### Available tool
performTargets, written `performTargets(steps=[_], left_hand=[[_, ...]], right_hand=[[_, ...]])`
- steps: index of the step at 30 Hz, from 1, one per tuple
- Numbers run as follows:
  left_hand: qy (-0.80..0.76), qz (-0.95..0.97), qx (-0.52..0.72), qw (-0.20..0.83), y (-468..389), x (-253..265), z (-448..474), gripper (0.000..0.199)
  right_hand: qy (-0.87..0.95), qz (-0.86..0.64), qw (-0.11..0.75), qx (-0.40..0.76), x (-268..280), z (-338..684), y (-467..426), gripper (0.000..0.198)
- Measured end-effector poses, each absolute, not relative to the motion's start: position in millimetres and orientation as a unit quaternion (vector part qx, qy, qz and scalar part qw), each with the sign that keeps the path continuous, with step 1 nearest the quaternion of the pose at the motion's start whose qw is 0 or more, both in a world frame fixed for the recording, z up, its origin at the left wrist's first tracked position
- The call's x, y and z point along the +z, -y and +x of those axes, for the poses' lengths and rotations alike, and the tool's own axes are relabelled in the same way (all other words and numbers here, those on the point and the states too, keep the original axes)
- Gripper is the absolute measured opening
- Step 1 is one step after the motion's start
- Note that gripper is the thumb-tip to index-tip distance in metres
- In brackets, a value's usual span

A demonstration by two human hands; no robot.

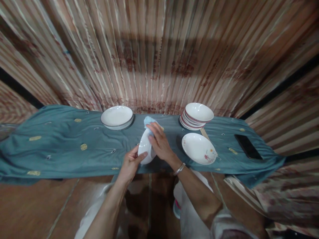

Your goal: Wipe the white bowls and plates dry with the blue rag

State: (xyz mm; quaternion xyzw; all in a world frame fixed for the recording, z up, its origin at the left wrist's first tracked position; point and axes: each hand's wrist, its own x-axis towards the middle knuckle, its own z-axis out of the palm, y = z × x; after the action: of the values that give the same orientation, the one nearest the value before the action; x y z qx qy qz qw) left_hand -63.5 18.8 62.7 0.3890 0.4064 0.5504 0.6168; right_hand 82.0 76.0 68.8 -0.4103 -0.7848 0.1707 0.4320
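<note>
A white plate point(145, 147) is held tilted up over the front middle of the cloth-covered table. My left hand point(131, 162) grips its lower left edge, thumb on the near face. In my right hand point(160, 141) a light blue cloth point(149, 121) is pressed against the plate's upper right part; the fingers cover some of both. To the right lies a white oval dish point(198, 148) with a flower pattern. Behind it stands a stack of red-rimmed dishes with a white bowl point(199, 112) on top. At the back left is a stack of white plates point(117, 116) with dark rims.
A blue-green patterned cloth point(64, 142) covers the narrow table. A black phone point(248, 146) lies at the right end. A thin wooden strip point(204, 133) sits between the bowl stack and the oval dish. A striped curtain point(149, 59) hangs right behind the table.
</note>
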Motion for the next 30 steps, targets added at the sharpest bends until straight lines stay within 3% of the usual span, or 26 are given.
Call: performTargets(steps=[8, 13, 20, 24, 30], left_hand=[[-0.404, 0.333, 0.555, 0.646, -20, 72, -64, 0.050], [-0.403, 0.320, 0.564, 0.646, -21, 72, -67, 0.057], [-0.411, 0.348, 0.555, 0.633, -22, 64, -65, 0.050], [-0.429, 0.360, 0.547, 0.622, -25, 51, -56, 0.039], [-0.431, 0.339, 0.558, 0.622, -23, 47, -45, 0.038]], right_hand=[[0.573, -0.527, 0.463, 0.422, 19, 88, -113, 0.067], [0.481, -0.496, 0.511, 0.511, 5, 85, -114, 0.063], [0.433, -0.471, 0.595, 0.486, 18, 87, -121, 0.046], [0.501, -0.451, 0.585, 0.450, 36, 96, -127, 0.042], [0.571, -0.435, 0.558, 0.416, 50, 103, -127, 0.043]])
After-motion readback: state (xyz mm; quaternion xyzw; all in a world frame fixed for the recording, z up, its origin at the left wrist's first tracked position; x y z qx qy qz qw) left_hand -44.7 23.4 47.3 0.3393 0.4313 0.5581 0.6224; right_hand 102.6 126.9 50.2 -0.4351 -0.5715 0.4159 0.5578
